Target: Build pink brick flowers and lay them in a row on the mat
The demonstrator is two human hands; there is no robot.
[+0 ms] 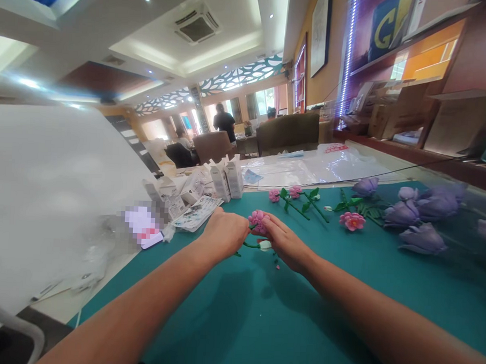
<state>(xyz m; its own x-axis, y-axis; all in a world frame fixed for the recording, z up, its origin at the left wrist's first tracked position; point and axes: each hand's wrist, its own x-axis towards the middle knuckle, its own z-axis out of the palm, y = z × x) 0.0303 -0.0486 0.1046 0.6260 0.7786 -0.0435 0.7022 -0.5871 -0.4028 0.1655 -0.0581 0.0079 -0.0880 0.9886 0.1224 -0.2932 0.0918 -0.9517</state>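
Over the green mat (221, 320) both hands meet at a pink artificial flower (259, 220) with a green stem. My left hand (227, 234) is closed around the stem just under the bloom. The fingers of my right hand (284, 240) pinch the bloom from the right side. A white bud (265, 246) on a curved green stem sticks out beneath, between the hands. Tiny loose pieces (278, 267) lie on the mat below my right hand. Behind the hands lie pink flowers on green stems (294, 193), and further right a pink open flower (352, 221).
Large purple flowers (423, 238) spread over the right of the mat. White boxes (226, 178) and a printed sheet (197, 213) stand and lie at the back left, near a lit phone (142, 226). Clear plastic wrap (300, 165) covers the table's far side. People are in the background.
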